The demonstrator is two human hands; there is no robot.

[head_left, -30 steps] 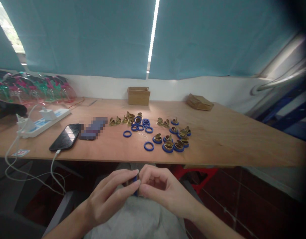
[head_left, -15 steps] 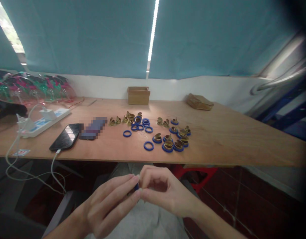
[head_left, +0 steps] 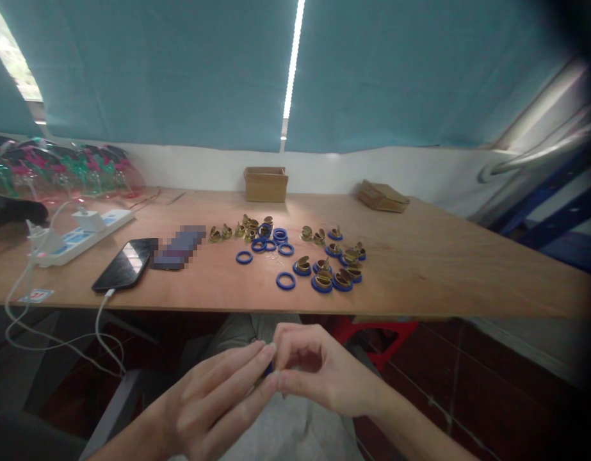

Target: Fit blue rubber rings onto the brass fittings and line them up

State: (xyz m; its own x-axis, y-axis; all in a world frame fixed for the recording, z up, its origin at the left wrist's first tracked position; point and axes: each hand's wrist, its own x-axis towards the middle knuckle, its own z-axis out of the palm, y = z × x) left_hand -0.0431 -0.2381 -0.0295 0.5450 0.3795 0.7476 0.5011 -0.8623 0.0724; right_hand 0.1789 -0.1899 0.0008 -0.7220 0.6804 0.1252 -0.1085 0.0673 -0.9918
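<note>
Over my lap, in front of the table edge, both hands meet fingertip to fingertip. A blue ring shows as a thin sliver, pinched between the fingers and thumb of my left hand. My right hand is closed in a pinch against the same spot; whatever its fingertips hold is hidden. On the table beyond lie loose blue rings and a cluster of brass fittings with tilted flaps. To the right, several brass fittings seated in blue rings stand close together.
A small open cardboard box and flattened brown cardboard lie at the back. On the left are a power strip, a black phone with a white cable, a blurred-out phone and bagged clear bottles. A red stool stands below.
My left fingers have closed further over the blue ring, hiding more of it. Both hands have dropped slightly and shifted a little right, still together. The things on the table lie as before.
</note>
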